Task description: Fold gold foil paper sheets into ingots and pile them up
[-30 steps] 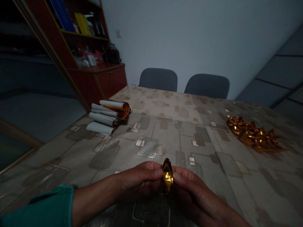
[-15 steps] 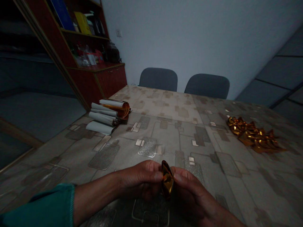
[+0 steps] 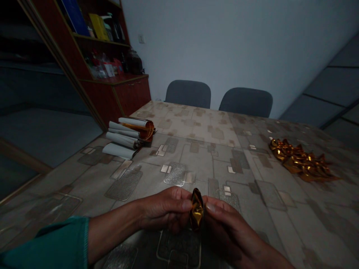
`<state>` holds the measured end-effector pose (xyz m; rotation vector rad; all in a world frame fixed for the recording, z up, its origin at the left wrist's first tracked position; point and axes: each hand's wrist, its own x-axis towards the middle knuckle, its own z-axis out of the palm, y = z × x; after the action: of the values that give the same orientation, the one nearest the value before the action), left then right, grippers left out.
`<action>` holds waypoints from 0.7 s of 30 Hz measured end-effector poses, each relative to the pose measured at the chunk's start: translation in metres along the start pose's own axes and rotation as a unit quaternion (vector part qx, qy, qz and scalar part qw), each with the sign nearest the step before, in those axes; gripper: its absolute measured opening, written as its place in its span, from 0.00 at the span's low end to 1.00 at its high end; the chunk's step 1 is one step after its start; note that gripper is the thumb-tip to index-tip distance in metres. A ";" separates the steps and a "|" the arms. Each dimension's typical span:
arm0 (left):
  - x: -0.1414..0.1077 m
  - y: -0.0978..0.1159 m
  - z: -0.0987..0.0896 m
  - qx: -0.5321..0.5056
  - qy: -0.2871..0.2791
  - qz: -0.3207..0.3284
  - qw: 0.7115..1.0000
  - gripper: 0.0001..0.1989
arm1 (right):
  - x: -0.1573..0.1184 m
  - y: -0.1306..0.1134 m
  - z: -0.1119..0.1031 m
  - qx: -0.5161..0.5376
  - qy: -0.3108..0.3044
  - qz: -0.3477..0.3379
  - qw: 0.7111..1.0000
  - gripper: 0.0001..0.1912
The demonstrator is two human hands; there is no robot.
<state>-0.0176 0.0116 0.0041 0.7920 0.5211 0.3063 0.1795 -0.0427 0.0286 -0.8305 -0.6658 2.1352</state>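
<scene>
Since the earlier view, the left hand point(image 3: 165, 209) and right hand point(image 3: 224, 224) have shifted slightly, and the folded gold foil piece point(image 3: 197, 209) has tilted a little. Both hands are clamped on this one piece, holding it upright between them above the table point(image 3: 202, 168). On the table, a pile of gold foil pieces point(image 3: 300, 162), count unclear, lies right; four rolled foil sheets point(image 3: 123, 140) lie left. Beyond stand two chairs point(image 3: 187, 93) and a cabinet point(image 3: 131, 95), its shelves holding books point(image 3: 74, 13) and bottles point(image 3: 112, 26).
</scene>
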 end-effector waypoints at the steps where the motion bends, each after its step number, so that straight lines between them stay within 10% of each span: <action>1: 0.000 0.001 0.000 -0.006 -0.006 -0.003 1.000 0.27 | 0.000 0.000 0.001 -0.005 0.000 0.007 1.000 0.14; 21: -0.001 0.005 0.005 -0.006 -0.038 -0.044 0.998 0.24 | 0.003 0.005 0.000 -0.005 -0.013 -0.005 1.000 0.14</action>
<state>-0.0159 0.0119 0.0111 0.7635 0.4806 0.1972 0.1759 -0.0435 0.0237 -0.8046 -0.6920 2.1392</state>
